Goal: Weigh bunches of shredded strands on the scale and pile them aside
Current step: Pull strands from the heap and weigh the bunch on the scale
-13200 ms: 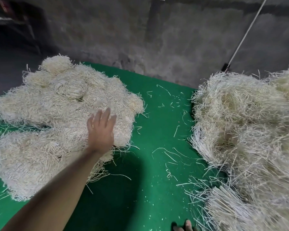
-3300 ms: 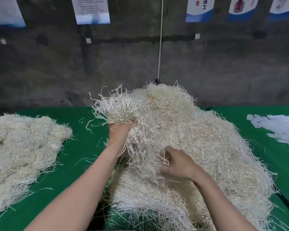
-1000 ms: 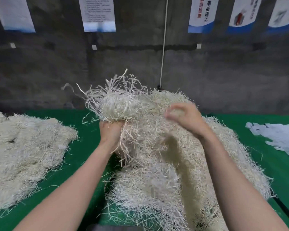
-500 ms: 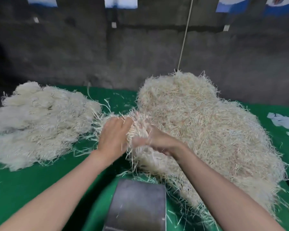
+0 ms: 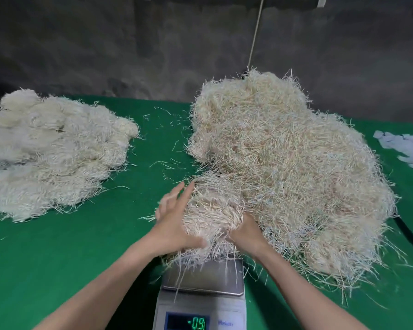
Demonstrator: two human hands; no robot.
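Left hand [image 5: 174,225], fingers straight and spread, presses flat against the left flank of the bunch of shredded strands [image 5: 212,210]; right hand [image 5: 246,234] cups its right flank, fingers buried in the strands, so their curl cannot be told. The bunch sits between both hands at the far edge of the scale [image 5: 205,277], loose strands trailing onto the platform. Just right, touching the bunch, lies the large loose heap [image 5: 296,151]; the paler pile [image 5: 53,151] lies well apart at far left on the green table [image 5: 57,258].
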